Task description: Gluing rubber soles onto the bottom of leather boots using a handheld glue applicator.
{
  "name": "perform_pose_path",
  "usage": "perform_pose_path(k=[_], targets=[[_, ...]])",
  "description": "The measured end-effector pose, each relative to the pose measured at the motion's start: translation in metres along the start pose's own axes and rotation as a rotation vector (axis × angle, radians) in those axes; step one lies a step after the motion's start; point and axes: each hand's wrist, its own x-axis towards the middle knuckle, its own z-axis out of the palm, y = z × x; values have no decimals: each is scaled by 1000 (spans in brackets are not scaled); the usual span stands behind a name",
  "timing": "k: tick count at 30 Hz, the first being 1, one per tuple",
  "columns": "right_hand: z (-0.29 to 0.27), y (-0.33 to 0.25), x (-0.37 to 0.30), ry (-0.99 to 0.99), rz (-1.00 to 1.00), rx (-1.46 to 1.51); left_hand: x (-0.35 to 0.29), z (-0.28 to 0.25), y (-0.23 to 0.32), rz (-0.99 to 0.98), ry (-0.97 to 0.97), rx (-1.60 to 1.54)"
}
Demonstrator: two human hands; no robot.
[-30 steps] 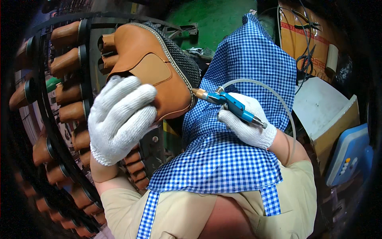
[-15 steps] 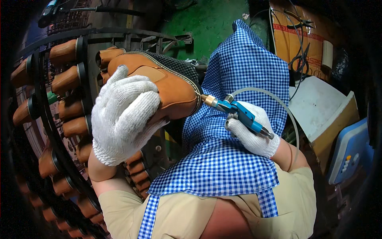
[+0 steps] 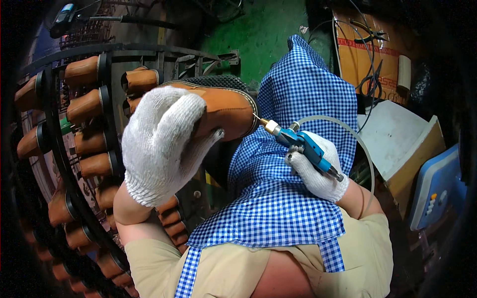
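A tan leather boot (image 3: pixel 229 110) with pale stitching along its dark welt is held up by my left hand (image 3: pixel 161 139). That hand, in a white knitted glove, wraps round the boot's upper, hiding part of it. My right hand (image 3: pixel 320 166), gloved likewise, grips a small blue glue gun or similar hand tool (image 3: pixel 305 145) with a brass collar and a thin needle tip. The needle points at the welt near the boot's end; whether it touches I cannot tell. A clear hose (image 3: pixel 354 130) runs from the tool round past my right wrist.
Racks of similar tan boots (image 3: pixel 84 105) stand on my left, with a dark metal rail (image 3: pixel 134 47) beyond. A cardboard box (image 3: pixel 392 54) with pliers (image 3: pixel 368 35) and scissors (image 3: pixel 372 83) lies far right. Nearer are a white-topped carton (image 3: pixel 392 134) and a blue plastic panel (image 3: pixel 437 186).
My left hand has turned the boot, so less of its upper and more of its side shows. The tool has shifted slightly right and down.
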Motion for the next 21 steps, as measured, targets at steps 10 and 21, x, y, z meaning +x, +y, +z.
perform_pose_path(k=[10,21], targets=[[8,0,33,105,-38,15,35,7,-16,-153,122,147],[37,6,115,194,-82,146,62,-7,-81,-418,-59,319]])
